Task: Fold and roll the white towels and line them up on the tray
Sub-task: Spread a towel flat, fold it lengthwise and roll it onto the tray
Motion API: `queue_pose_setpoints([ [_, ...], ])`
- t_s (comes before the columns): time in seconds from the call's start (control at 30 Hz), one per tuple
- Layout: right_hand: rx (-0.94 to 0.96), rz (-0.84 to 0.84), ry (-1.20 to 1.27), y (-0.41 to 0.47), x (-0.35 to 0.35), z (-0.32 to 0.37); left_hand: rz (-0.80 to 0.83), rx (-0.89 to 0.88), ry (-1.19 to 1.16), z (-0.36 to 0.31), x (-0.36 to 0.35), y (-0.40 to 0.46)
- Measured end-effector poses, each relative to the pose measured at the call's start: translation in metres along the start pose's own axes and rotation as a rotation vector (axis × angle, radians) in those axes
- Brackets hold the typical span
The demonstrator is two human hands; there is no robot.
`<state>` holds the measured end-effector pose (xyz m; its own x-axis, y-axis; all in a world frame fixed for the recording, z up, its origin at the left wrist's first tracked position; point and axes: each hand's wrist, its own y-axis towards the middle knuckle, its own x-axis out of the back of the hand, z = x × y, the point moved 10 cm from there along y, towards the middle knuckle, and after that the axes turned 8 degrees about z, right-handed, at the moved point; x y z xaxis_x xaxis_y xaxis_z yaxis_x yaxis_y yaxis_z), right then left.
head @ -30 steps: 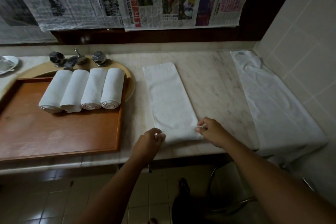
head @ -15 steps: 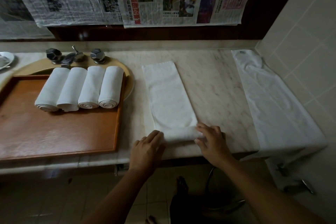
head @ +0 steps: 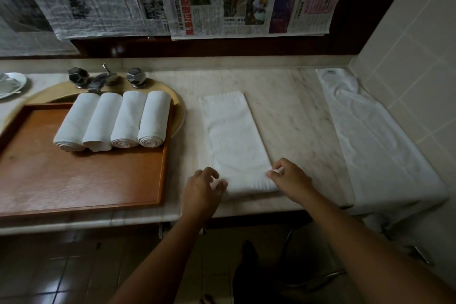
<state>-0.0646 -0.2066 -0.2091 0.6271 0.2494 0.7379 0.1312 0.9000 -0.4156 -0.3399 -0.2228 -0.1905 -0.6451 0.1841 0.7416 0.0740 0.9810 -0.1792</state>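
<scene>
Head view: I am rolling the folded towel (head: 234, 140) on the bench (head: 291, 111), beside the tray (head: 81, 180). Half a second ago my fingers lay flat; now my left hand (head: 204, 186) and right hand (head: 288, 177) are curling, pinching its near end, tightening the fifth roll.

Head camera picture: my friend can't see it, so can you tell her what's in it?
Two hands, the left hand and the right hand, pinch the near end of a folded white towel lying flat on a marble counter. To the left, four rolled towels lie side by side on a wooden tray. Another towel lies spread by the tiled wall.
</scene>
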Motion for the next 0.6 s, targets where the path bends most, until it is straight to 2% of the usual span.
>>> queue_pose_setpoints([
  [0.07,0.069,-0.148,-0.131,-0.008,0.010,0.009,-0.108,-0.137,0.163,-0.017,0.005,-0.004],
  [0.13,0.258,-0.288,-0.245,-0.022,0.012,0.025,-0.157,-0.249,0.301,-0.029,0.000,-0.012],
  [0.23,0.443,-0.375,-0.313,-0.039,0.000,0.026,-0.187,-0.357,0.422,-0.035,-0.008,-0.024],
  [0.4,0.464,-0.181,-0.107,-0.037,-0.017,0.004,-0.084,-0.371,0.381,-0.022,-0.021,-0.038],
  [0.6,0.233,0.058,0.174,-0.019,-0.016,-0.004,0.025,-0.113,0.040,0.003,-0.023,-0.032],
])
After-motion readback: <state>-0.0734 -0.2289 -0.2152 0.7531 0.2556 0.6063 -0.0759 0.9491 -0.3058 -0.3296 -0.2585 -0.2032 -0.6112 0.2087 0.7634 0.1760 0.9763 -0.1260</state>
